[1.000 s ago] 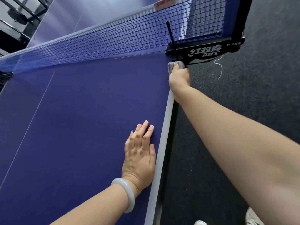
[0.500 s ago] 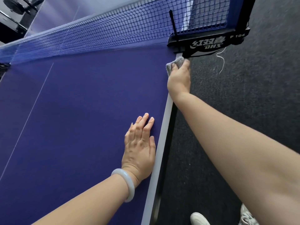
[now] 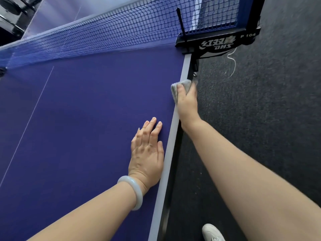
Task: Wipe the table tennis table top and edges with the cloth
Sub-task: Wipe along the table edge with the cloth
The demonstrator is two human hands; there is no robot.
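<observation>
Grey cloth is bunched inside the right hand, thumb on top and fingers curled down over the table edge, so it straddles the rim. Beyond the fingertips sits the net clamp. Back from that hand and to its left, the left hand lies flat on the top, fingers straight, holding nothing. Soft, light and limp, the cloth likely moulds round the rim; a full-palm wad should grip best.
</observation>
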